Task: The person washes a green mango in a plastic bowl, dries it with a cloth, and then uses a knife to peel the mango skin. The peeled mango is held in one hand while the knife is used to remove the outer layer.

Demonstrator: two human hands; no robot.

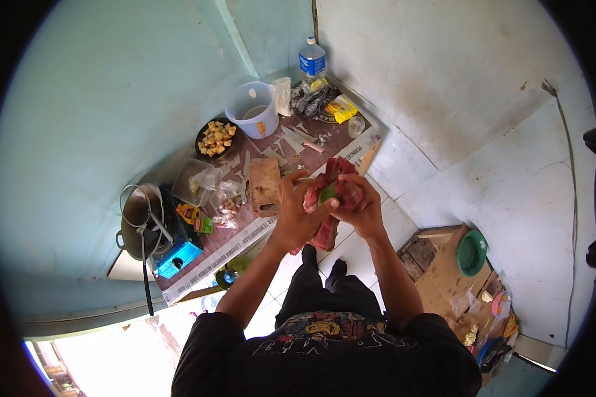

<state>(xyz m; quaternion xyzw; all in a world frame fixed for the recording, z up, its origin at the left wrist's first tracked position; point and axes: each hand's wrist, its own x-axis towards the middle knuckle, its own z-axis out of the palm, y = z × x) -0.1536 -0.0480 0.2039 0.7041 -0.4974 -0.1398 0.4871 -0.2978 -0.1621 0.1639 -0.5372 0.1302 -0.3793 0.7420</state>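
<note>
Both hands are raised in front of my body at the table's front edge, around a red checked cloth (326,235). A rounded green object (330,193) shows between them against the cloth; its kind is hard to tell. My left hand (302,208) holds the cloth from the left, its thumb by the green object. Bunched cloth sits in my right hand (361,211), with the fingers curled round it. The rest of the cloth hangs below and behind the hands. Just left of my left hand, a wooden cutting board (264,186) lies on the table.
On the table (218,253) are a knife (303,140), a bucket (252,116), a bowl of fried pieces (217,139), a clear container (191,181) and a water bottle (312,59). A wok (141,218) stands over a stove (179,258). A green basin (471,253) is at right.
</note>
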